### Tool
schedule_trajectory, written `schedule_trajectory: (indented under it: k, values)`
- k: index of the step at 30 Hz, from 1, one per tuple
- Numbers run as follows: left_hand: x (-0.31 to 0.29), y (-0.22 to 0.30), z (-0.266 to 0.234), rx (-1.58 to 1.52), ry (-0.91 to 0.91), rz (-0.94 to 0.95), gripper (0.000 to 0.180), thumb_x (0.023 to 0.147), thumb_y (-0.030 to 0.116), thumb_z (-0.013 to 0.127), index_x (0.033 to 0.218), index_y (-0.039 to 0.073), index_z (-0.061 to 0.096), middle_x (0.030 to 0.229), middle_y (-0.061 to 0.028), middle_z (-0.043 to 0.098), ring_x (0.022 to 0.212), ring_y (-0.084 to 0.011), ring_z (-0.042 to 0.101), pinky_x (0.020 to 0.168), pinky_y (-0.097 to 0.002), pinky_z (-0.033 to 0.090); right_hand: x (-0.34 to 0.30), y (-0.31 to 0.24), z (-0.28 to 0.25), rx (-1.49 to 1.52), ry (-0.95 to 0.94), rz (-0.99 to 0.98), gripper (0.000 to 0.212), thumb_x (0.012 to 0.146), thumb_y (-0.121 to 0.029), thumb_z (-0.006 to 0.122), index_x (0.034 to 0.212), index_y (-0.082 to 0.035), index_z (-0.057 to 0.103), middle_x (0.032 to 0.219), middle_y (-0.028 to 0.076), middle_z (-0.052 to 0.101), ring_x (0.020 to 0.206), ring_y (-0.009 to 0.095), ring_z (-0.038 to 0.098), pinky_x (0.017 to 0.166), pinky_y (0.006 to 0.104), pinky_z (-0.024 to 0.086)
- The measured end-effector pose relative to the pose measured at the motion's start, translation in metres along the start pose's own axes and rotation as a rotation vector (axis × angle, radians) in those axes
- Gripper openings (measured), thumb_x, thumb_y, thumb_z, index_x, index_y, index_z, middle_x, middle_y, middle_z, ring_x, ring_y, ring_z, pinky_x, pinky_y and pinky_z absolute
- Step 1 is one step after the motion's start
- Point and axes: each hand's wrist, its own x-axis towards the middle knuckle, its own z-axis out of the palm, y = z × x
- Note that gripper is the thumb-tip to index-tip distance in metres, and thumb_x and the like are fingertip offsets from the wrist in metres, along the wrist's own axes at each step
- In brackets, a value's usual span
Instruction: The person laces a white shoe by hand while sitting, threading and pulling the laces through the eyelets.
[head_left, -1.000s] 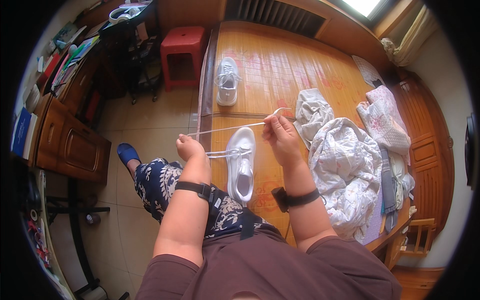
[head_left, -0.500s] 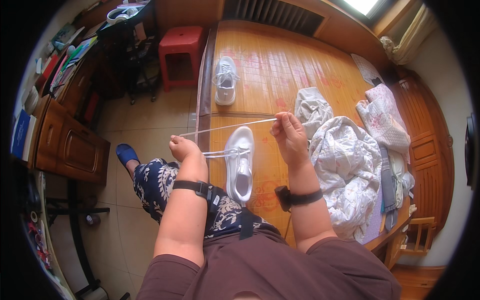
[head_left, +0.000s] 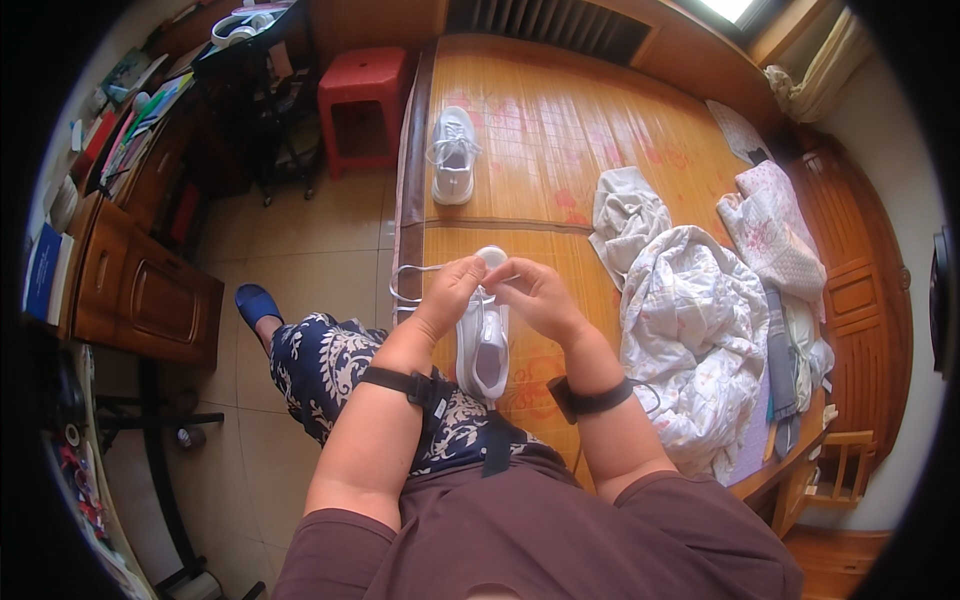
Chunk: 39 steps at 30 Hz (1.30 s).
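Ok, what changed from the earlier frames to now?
The left hand moved right, the right hand left, coming together over the nearer white shoe. White lace no longer stretches taut between them; some loops slackly at left. The farther shoe and red stool stayed.

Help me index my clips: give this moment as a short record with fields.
left hand: over the near shoe's front; grip hidden
right hand: fingertips close to the left's; grip unclear
near shoe: white, on the slatted mat, toe away from person
white lace: slack, looping out left of left hand
far shoe: white, farther up the mat
right side: rumpled white quilt
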Motion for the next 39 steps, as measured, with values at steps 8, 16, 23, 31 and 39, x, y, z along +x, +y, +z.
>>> schedule_trajectory:
  k: [8,16,23,31,39]
  values:
    - [0.001,-0.009,-0.006,0.029,-0.040,-0.138,0.031,0.102,0.030,0.046,0.084,0.007,0.055,0.075,0.0026,0.049,0.072,-0.0075,0.045,0.068,-0.0229,0.039,-0.003,0.007,-0.009,0.114,0.010,0.038,0.009,0.092,-0.002,0.059,0.099,0.001,0.063,0.092,0.005,0.066,0.087,0.012,0.064,0.077,0.0250,0.054]
    - [-0.002,0.000,-0.007,0.054,0.065,-0.141,0.029,0.101,0.031,0.048,0.089,0.006,0.059,0.074,0.0028,0.050,0.069,-0.0063,0.045,0.065,-0.0221,0.039,-0.006,0.003,-0.012,0.079,0.071,0.072,0.011,0.091,-0.001,0.058,0.101,0.001,0.063,0.094,0.005,0.066,0.090,0.011,0.064,0.078,0.0256,0.054]
    - [-0.002,0.002,-0.005,0.069,0.012,-0.115,0.020,0.095,0.022,0.060,0.096,0.003,0.067,0.082,0.0018,0.060,0.076,-0.0060,0.052,0.072,-0.0209,0.043,-0.001,0.014,-0.009,-0.065,0.083,0.032,0.008,0.090,-0.001,0.061,0.096,0.001,0.065,0.090,0.006,0.067,0.083,0.011,0.065,0.073,0.0253,0.055]
    - [0.000,-0.002,-0.005,0.055,0.036,-0.283,0.016,0.084,0.010,0.074,0.095,-0.001,0.071,0.088,-0.0058,0.070,0.079,-0.0087,0.062,0.073,-0.0229,0.049,-0.006,0.025,-0.009,-0.142,0.172,-0.014,0.006,0.089,0.002,0.061,0.092,0.002,0.065,0.085,0.006,0.068,0.079,0.011,0.066,0.070,0.0244,0.055]
    - [-0.002,-0.017,-0.013,0.434,0.130,-0.301,0.017,0.077,0.013,0.077,0.087,0.000,0.074,0.082,-0.0101,0.071,0.073,-0.0147,0.065,0.068,-0.0277,0.051,-0.024,0.064,0.002,-0.637,0.454,0.240,0.036,0.075,-0.035,0.076,0.084,-0.002,0.066,0.083,0.016,0.068,0.076,0.028,0.067,0.070,0.0380,0.053]
